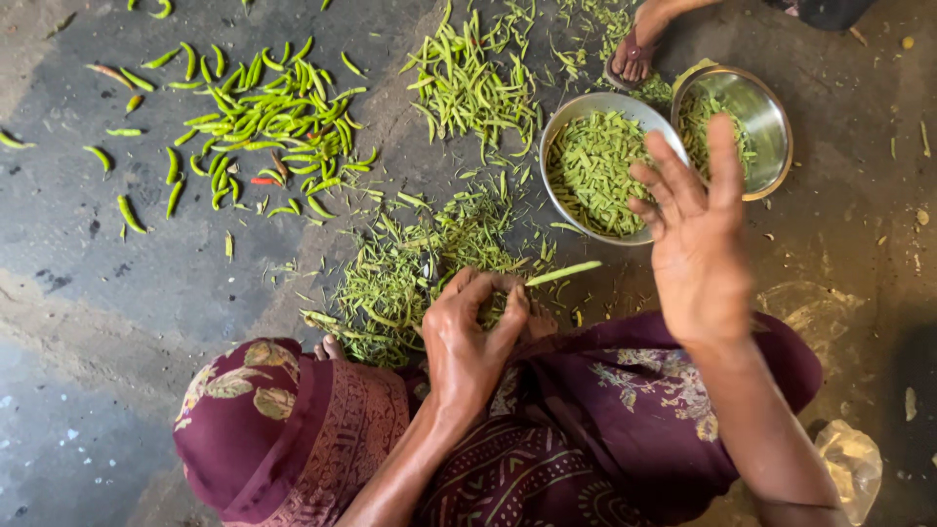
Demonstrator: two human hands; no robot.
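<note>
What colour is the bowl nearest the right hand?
Silvery steel bowl, filled with green pieces; head view.

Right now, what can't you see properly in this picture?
- Head view: the near end of the green pod is hidden inside the left hand.
- The right hand is raised open and covers part of the near steel bowl, so some cut pieces there are hidden.
- Another person's foot is cut off by the top edge.
- The plastic bag is too crumpled to tell what's inside.

Home floor workspace: bare concrete floor, steel bowls, chilli heaps.
</note>
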